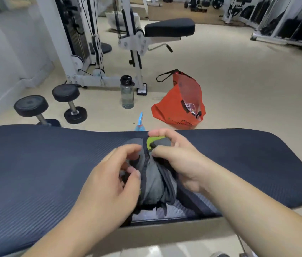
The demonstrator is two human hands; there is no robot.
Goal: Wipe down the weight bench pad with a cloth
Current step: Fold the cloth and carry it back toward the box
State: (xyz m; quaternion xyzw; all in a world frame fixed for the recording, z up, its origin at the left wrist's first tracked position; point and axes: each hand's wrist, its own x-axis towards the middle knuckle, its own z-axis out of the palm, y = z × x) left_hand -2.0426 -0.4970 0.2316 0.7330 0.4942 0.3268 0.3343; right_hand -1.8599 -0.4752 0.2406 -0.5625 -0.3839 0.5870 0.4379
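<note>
Weight bench pad [44, 164], dark blue and ribbed, stretches from left to right across the near half of the view. A grey cloth [153, 180] lies bunched on its middle, held between two bare hands. The left hand [116, 175] has its fingers curled, with thumb and forefinger nipping the cloth's left edge. The right hand [176, 158] pinches the far end of the cloth between thumb and fingers, right beside a bright green tab [154, 140] sewn to it. The cloth looks crumpled into a long roll, so the step in hand appears to be gathering or refolding it before wiping. To do this well, it would help to flatten the cloth into a broad pad with the green tab tucked away from the wiping face. It should then be pressed flat under one palm and drawn in long overlapping strokes along the ribs, from one end of the pad to the other. A blue spray bottle [139, 123] shows just beyond the far edge of the pad. Farther off on the pale floor stand a clear water bottle [127, 93], an orange bag [176, 106] and two dumbbells [53, 106].
</note>
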